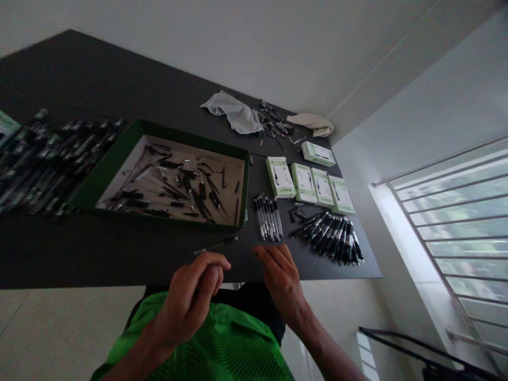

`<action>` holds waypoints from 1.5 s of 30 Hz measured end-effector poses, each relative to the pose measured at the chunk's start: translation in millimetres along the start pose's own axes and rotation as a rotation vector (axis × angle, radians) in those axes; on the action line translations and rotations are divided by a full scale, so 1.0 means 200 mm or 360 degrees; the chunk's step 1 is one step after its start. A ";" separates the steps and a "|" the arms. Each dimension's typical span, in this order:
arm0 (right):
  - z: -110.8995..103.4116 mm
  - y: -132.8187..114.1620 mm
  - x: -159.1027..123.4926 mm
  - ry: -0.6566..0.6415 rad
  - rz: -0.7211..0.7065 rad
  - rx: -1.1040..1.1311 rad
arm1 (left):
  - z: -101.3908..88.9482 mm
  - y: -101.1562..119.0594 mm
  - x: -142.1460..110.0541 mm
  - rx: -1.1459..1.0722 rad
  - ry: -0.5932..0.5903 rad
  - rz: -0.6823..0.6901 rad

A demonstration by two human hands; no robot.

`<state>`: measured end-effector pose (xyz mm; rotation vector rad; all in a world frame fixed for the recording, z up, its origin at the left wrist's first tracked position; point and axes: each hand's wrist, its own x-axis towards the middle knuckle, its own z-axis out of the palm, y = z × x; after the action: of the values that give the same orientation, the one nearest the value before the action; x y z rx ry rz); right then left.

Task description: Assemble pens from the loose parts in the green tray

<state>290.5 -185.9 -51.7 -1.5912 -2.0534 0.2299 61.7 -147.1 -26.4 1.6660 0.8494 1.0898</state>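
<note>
My left hand (198, 288) is curled closed above the front edge of the table, thumb against the bent fingers; whatever is inside the fist is hidden. Just beyond its knuckles a single pen (216, 246) lies on the dark tabletop. My right hand (280, 275) is over the same edge, back up, its fingers loosely bent and slightly apart, with nothing visible in them. Past those fingertips lies a row of clear pens with black caps (269, 218). A fanned pile of black pens (335, 238) is to the right of that hand.
A green-rimmed box (190, 223) of loose pen parts stands left of centre. Several green-and-white pen boxes (304, 182) line the right side. A large pen heap (51, 164) fills the left. White cloth (234, 111) and more pens (275, 121) lie at the back by the wall.
</note>
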 end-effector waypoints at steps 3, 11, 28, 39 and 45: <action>0.00 0.01 0.01 0.0005 0.0046 -0.0016 | 0.01 0.00 -0.01 0.0064 -0.0056 0.0051; 0.00 0.05 0.02 -0.0042 0.0076 0.0033 | 0.03 -0.01 -0.02 0.0068 -0.0075 0.0069; 0.03 0.04 0.02 0.0020 0.0015 -0.0022 | 0.04 -0.03 -0.04 0.0144 -0.0002 0.0003; -0.04 -0.04 0.06 0.0215 -0.0020 0.0094 | 0.03 -0.02 -0.06 -0.0040 0.0055 -0.0116; -0.31 -0.28 0.18 0.0651 0.0315 0.0780 | 0.06 0.04 0.02 -0.0431 0.0071 -0.0548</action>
<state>268.3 -179.8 35.7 -1.3896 -1.3981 0.4062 73.8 -150.1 -19.7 1.2226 0.9322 0.9558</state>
